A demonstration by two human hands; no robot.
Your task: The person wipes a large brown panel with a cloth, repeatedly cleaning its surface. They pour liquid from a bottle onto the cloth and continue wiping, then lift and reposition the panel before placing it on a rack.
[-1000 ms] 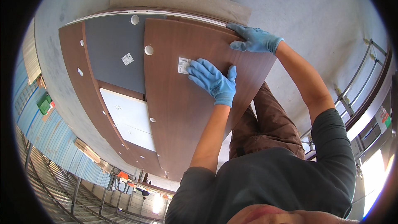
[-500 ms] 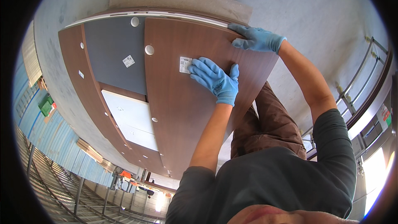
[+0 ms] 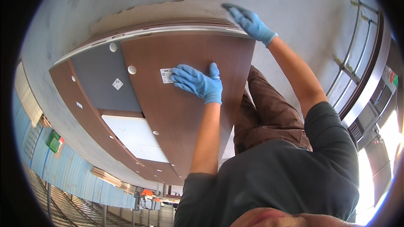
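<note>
A long brown wood-grain panel [image 3: 168, 109] lies on top of a stack of boards. My left hand [image 3: 197, 82], in a blue work glove, rests on it with fingers spread, its fingertips reaching a white printed label [image 3: 166, 75]. At the far right corner my right hand [image 3: 251, 24], gloved the same way, reaches past the edge of the stack. Its fingers are stretched out over the end of a torn brown cardboard sheet [image 3: 168, 10]; whether they touch it I cannot tell. White and brown board edges [image 3: 185, 28] show along the far side.
Beside the brown panel lie a dark grey panel [image 3: 101, 73] and a white panel [image 3: 132, 136], with several round white discs about. A metal rack [image 3: 347, 67] stands at the right. Blue corrugated sheeting [image 3: 69, 153] and a green object [image 3: 53, 141] are at the left.
My right hand has lifted off the brown panel's far right corner and moved outward beyond the edge. My left hand stays on the panel by the label. The whole view has shifted slightly.
</note>
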